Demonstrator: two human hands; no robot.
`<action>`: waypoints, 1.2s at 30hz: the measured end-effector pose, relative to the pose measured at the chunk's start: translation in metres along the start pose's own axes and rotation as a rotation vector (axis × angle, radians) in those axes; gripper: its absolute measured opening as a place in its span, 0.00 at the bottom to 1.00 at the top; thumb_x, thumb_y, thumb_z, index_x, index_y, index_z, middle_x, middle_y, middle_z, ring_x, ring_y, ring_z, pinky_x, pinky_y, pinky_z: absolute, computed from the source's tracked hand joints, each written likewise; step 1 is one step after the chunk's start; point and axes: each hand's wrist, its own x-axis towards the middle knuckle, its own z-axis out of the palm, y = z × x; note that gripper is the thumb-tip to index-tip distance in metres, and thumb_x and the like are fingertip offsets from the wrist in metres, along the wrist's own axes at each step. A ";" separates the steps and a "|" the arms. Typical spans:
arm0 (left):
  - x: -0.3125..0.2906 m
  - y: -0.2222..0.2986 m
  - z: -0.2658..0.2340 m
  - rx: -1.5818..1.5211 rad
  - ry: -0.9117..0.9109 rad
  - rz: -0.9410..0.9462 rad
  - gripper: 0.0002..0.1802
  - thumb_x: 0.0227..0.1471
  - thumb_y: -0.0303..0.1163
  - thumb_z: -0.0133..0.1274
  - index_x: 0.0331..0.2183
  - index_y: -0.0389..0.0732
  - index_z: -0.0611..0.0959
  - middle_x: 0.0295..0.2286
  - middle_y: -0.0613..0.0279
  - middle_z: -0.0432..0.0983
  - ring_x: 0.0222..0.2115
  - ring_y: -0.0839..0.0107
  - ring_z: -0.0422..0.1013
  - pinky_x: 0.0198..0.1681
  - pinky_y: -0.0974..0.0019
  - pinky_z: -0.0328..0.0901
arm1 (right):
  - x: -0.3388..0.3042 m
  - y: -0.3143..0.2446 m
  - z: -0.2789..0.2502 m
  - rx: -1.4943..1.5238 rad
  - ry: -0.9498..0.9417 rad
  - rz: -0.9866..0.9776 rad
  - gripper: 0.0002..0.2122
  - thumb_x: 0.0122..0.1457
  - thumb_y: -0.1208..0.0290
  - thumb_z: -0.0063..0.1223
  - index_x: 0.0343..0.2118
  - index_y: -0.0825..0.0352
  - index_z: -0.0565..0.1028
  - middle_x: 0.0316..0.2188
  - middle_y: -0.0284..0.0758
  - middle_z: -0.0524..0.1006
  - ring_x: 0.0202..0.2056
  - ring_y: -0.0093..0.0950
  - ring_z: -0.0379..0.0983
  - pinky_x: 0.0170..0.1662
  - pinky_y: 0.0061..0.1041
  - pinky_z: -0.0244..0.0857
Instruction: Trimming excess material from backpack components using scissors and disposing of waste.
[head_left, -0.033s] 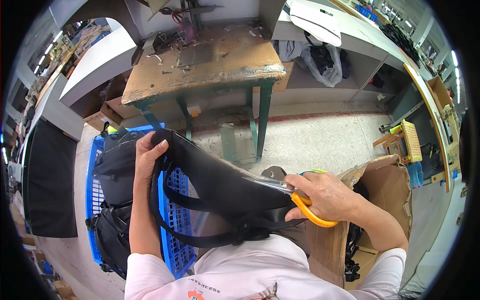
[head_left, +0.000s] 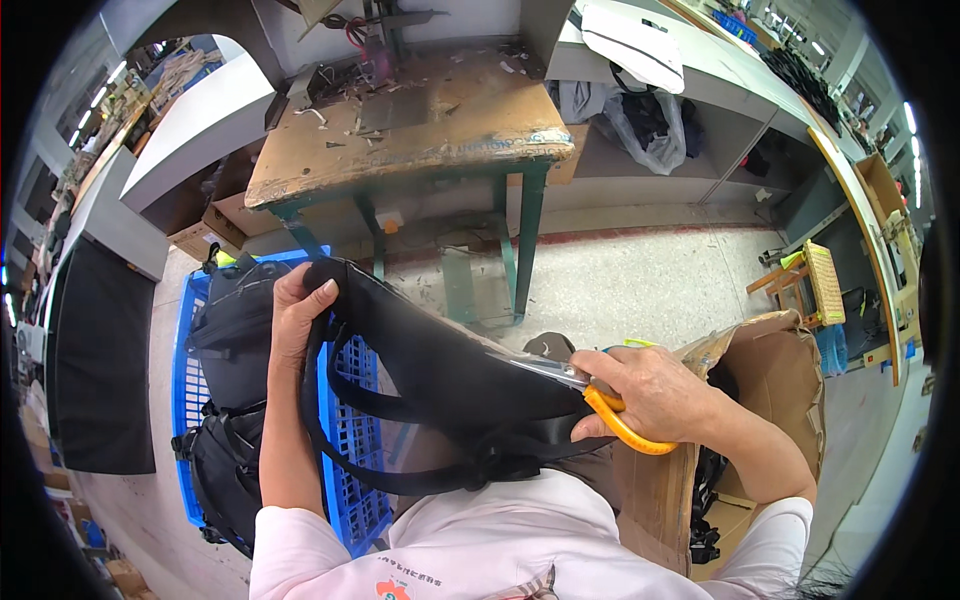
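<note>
Stretched across my lap is a black fabric bag (head_left: 440,350), with straps (head_left: 380,477) looping down along its near side. My left hand (head_left: 298,312) grips its upper left corner, thumb on top. In my right hand (head_left: 645,395) are scissors (head_left: 630,425) with orange-yellow handles. Their metal blades point left and lie along the bag's far edge, where a pale line runs. Whether the blades are apart is hard to make out. Part of the scissors' handle is hidden by my fingers.
A blue plastic crate (head_left: 352,480) with black backpacks (head_left: 232,450) stands at my left. At my right is an open cardboard box (head_left: 770,370) with black items inside. Ahead stands a worn wooden table (head_left: 420,120) with scraps; a small stool (head_left: 815,285) sits at far right.
</note>
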 end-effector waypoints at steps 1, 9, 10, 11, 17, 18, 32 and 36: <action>0.000 -0.001 -0.002 0.003 0.003 0.001 0.06 0.42 0.25 0.54 0.27 0.35 0.77 0.23 0.69 0.72 0.24 0.81 0.66 0.30 0.78 0.60 | 0.001 -0.001 0.000 0.018 -0.044 0.047 0.28 0.44 0.43 0.48 0.38 0.64 0.65 0.20 0.41 0.70 0.23 0.37 0.69 0.26 0.31 0.61; -0.004 0.003 -0.001 0.004 0.027 -0.018 0.06 0.42 0.25 0.54 0.27 0.35 0.78 0.23 0.68 0.73 0.23 0.81 0.67 0.29 0.78 0.61 | 0.001 0.003 0.007 0.023 0.052 -0.025 0.26 0.46 0.44 0.48 0.37 0.64 0.65 0.17 0.41 0.70 0.19 0.34 0.68 0.21 0.29 0.59; -0.005 0.004 0.001 0.003 0.027 -0.015 0.06 0.42 0.25 0.54 0.27 0.35 0.78 0.23 0.68 0.73 0.23 0.81 0.67 0.29 0.78 0.61 | 0.002 -0.001 0.004 -0.010 0.075 -0.013 0.27 0.45 0.43 0.48 0.38 0.64 0.65 0.18 0.41 0.70 0.21 0.35 0.68 0.22 0.30 0.59; -0.006 0.006 0.003 0.019 0.027 -0.008 0.06 0.42 0.25 0.54 0.28 0.35 0.78 0.23 0.68 0.73 0.23 0.81 0.67 0.29 0.78 0.61 | 0.005 -0.004 0.003 -0.039 0.098 -0.001 0.28 0.44 0.41 0.48 0.38 0.64 0.65 0.19 0.42 0.70 0.22 0.35 0.68 0.24 0.31 0.59; -0.008 0.007 0.004 0.016 0.057 -0.047 0.06 0.42 0.24 0.54 0.27 0.35 0.78 0.23 0.69 0.73 0.23 0.81 0.66 0.29 0.79 0.61 | 0.012 -0.008 0.000 0.006 -0.031 0.066 0.31 0.43 0.39 0.46 0.38 0.65 0.66 0.20 0.43 0.70 0.26 0.36 0.68 0.27 0.33 0.60; -0.008 0.007 0.003 0.022 0.065 -0.057 0.06 0.42 0.24 0.54 0.27 0.35 0.78 0.23 0.69 0.73 0.23 0.82 0.66 0.29 0.79 0.61 | 0.012 -0.008 0.000 0.007 -0.033 0.063 0.31 0.43 0.39 0.46 0.38 0.65 0.66 0.20 0.43 0.70 0.26 0.36 0.68 0.27 0.33 0.60; -0.013 0.008 0.002 0.029 0.071 -0.038 0.06 0.42 0.24 0.54 0.28 0.34 0.78 0.23 0.69 0.73 0.23 0.81 0.66 0.29 0.78 0.61 | 0.011 -0.004 -0.001 0.090 -0.028 0.016 0.27 0.45 0.42 0.47 0.37 0.65 0.66 0.19 0.42 0.71 0.21 0.37 0.69 0.23 0.31 0.61; -0.013 0.008 0.003 0.029 0.075 -0.027 0.06 0.42 0.23 0.53 0.28 0.34 0.78 0.23 0.68 0.73 0.23 0.81 0.67 0.29 0.78 0.62 | 0.012 -0.003 0.005 0.102 0.019 -0.012 0.26 0.46 0.44 0.47 0.36 0.65 0.66 0.17 0.40 0.71 0.19 0.35 0.69 0.22 0.30 0.61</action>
